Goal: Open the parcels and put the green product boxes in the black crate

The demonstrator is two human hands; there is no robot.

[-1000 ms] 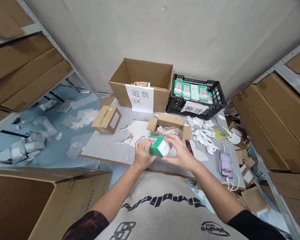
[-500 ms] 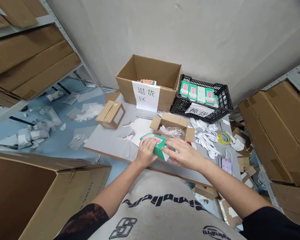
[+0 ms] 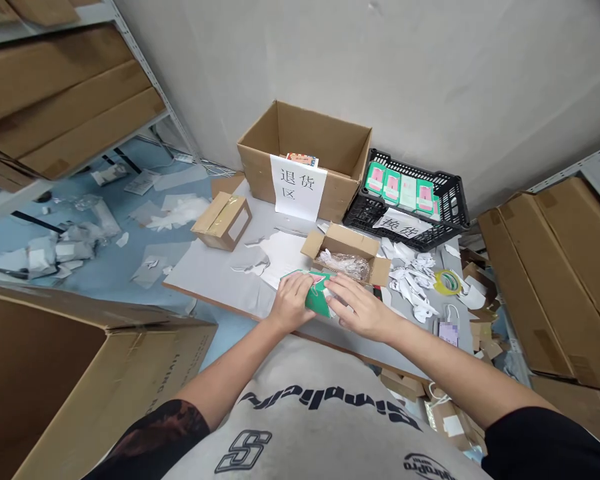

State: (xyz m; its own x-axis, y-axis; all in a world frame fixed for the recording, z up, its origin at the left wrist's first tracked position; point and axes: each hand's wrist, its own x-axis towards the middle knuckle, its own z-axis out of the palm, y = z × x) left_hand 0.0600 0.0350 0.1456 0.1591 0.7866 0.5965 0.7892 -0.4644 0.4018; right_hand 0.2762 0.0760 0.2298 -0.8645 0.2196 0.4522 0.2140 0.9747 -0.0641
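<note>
Between my hands, above the front of the table, is a green box with a pink and white top. My left hand is wrapped over its left part. On the right end, my right hand grips the same box with bent fingers; its thumb side is partly hidden. Just behind the green box stands an open cardboard box with its flaps spread and clear plastic wrap inside.
A large open carton with a paper sign stands at the back. Right of it, a black crate holds several green boxes. A closed small carton sits left. Crumpled paper and yellow tape lie on the right.
The view has shifted slightly. Both hands stay on the green box, and the right fingers have moved a little over its right end.
</note>
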